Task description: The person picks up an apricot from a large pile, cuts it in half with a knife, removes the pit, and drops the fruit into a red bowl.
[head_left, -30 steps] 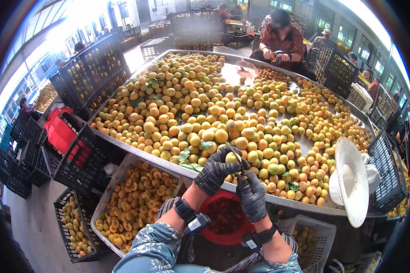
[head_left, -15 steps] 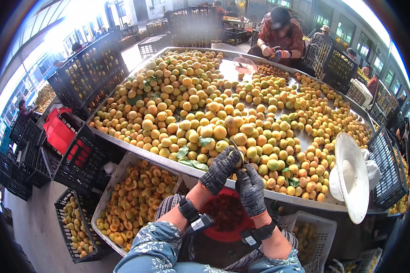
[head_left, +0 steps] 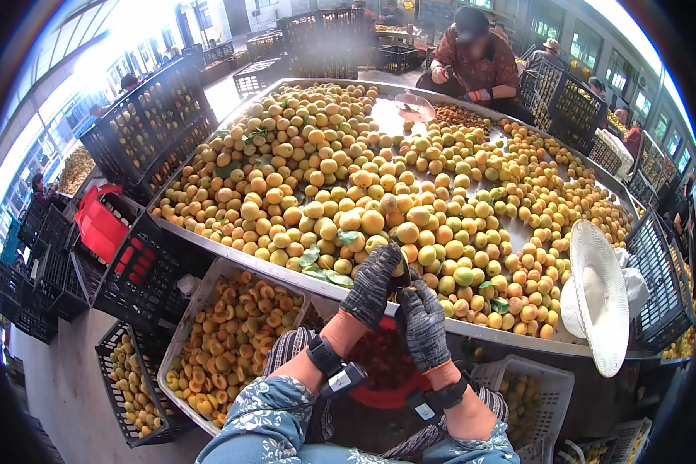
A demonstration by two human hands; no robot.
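Both my hands wear grey knitted gloves and meet at the near edge of the fruit table. My left hand [head_left: 373, 288] is closed around an apricot [head_left: 399, 270], mostly hidden by the fingers. My right hand [head_left: 423, 323] is closed just beside it, on what looks like a small knife [head_left: 407, 272]; its thin dark blade lies against the fruit and its handle is hidden. Whole apricots [head_left: 317, 166] are heaped on the metal table [head_left: 232, 251] ahead. Under my hands, a red basin [head_left: 387, 396] contains dark reddish bits, too dim to make out.
Left of my knees is a crate [head_left: 165, 373] of halved apricots, with a black crate [head_left: 104, 363] of apricots beyond. A white crate [head_left: 561, 390] stands right. A straw hat [head_left: 602, 298] rests on the table's right edge. Another person [head_left: 479, 66] sits across the table.
My hands have shifted slightly left and down, still together at the apricot. The thin blade projecting above the fruit now sits lower against it. The person opposite has moved their hands apart.
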